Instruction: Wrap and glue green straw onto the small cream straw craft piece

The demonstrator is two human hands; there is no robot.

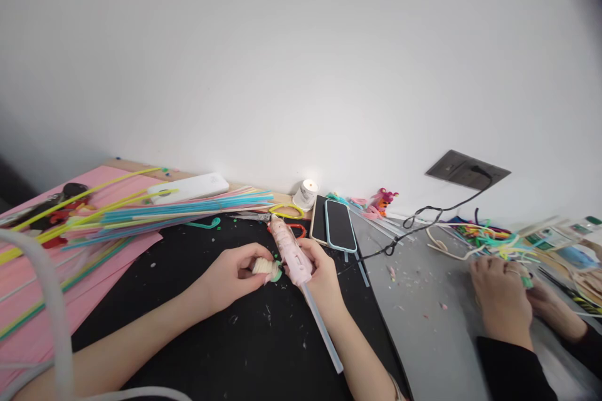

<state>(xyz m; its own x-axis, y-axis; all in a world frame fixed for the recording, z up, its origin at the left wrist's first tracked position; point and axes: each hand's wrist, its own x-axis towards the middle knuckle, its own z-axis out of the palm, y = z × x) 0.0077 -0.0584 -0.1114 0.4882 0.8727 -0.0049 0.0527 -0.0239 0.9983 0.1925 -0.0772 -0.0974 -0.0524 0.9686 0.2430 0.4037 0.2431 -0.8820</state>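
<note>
My left hand (236, 271) pinches a small cream craft piece (261, 267) with ridged, wound sides and a green end. My right hand (323, 270) is wrapped round a pink hot glue gun (290, 252), and a long translucent glue stick (323, 329) juts from its back end towards me. The gun's front points away, towards the wall. The craft piece is close beside the gun's body; whether they touch I cannot tell. Under both hands lies a black mat (235, 351) flecked with scraps. Scissors (286, 210) with yellow and red handles lie beyond the gun, partly hidden by it.
Pipe cleaners (188, 208) and pink sheets (110, 285) lie left, near a white box (188, 188). A paper cup (305, 194) and a phone (340, 225) stand behind. A black cord (416, 232) runs to the wall socket (468, 169). A co-worker's hands (503, 297) work at right.
</note>
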